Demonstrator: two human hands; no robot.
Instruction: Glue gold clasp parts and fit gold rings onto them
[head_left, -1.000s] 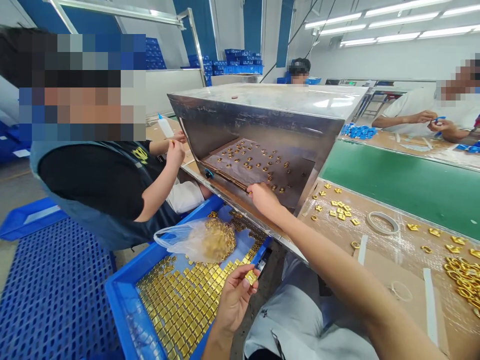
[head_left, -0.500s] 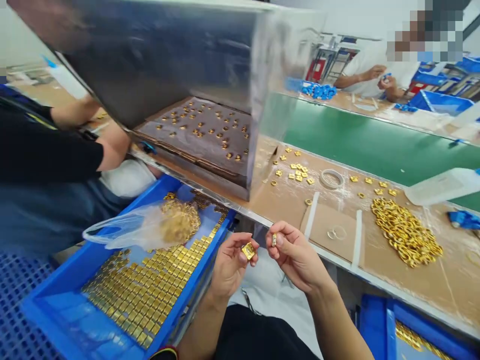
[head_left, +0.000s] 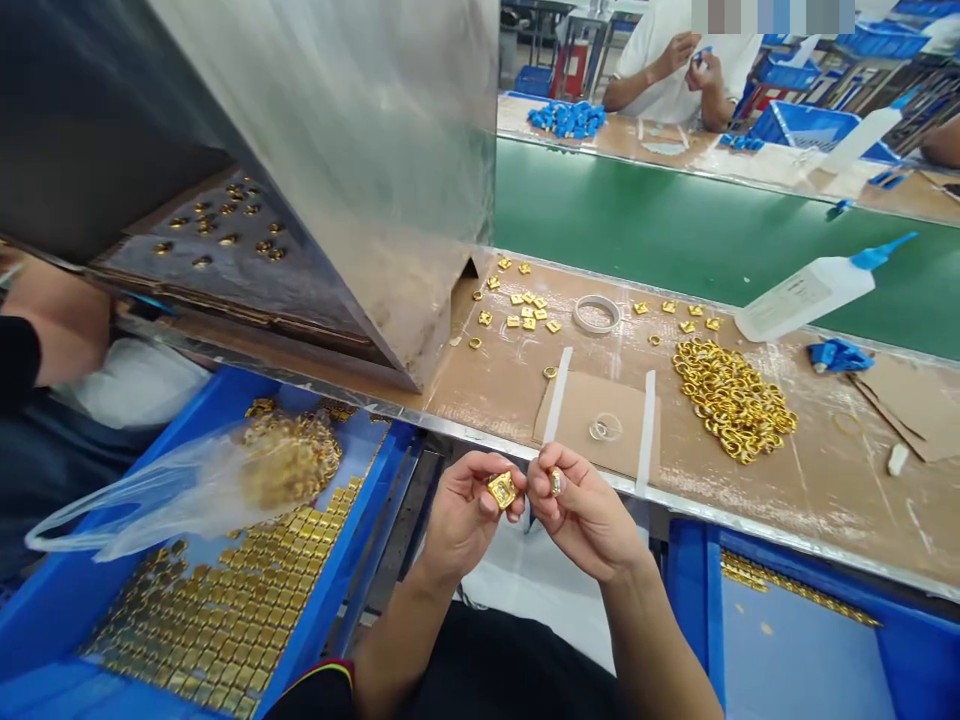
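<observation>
My left hand [head_left: 466, 510] pinches a square gold piece [head_left: 502, 489] between thumb and fingers, its framed face turned up. Close beside it on the right, my right hand [head_left: 581, 510] grips a small gold ring-like piece [head_left: 555, 482] with a pale face. Both hands are held in front of the table edge, the fingertips nearly meeting. Beyond them, a cardboard pad [head_left: 600, 400] with two white tape strips bears clear rings [head_left: 605, 427]. A heap of gold rings [head_left: 731, 400] lies to the right, and loose square gold pieces [head_left: 529, 308] lie behind the pad.
A metal box [head_left: 360, 180] stands at left over gold pieces. Below it, a blue tray [head_left: 390, 470] holds rows of gold squares and a plastic bag [head_left: 285, 465]. A white bottle [head_left: 806, 290], tape roll [head_left: 597, 314] and another blue tray [head_left: 694, 580] are at right. A person works opposite.
The view has turned right, so the metal box and table have shifted left in the picture. My hands have come closer together, each still holding its gold piece.
</observation>
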